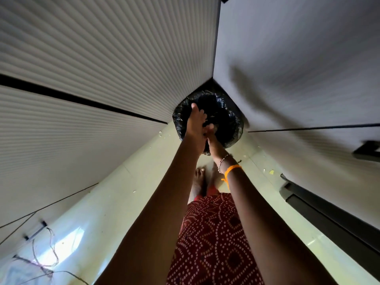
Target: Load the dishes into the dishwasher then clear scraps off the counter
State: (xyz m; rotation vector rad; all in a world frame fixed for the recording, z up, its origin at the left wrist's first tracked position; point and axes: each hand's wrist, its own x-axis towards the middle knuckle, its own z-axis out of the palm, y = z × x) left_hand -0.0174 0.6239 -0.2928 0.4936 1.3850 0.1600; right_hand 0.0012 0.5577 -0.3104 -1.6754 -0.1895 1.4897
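Both hands, the left hand (195,128) flat-fingered and the right hand (213,140) of undeterminable grip, were held over the bin (230,120); scraps, unseen, were best brushed off well inside its liner

One bin lined with a black bag (226,120) sits at centre frame. Two hands meet above it: the left hand (195,126) and the right hand (213,140). Two bracelets (228,168) circle the right wrist. Two bare feet (200,177) show below centre.
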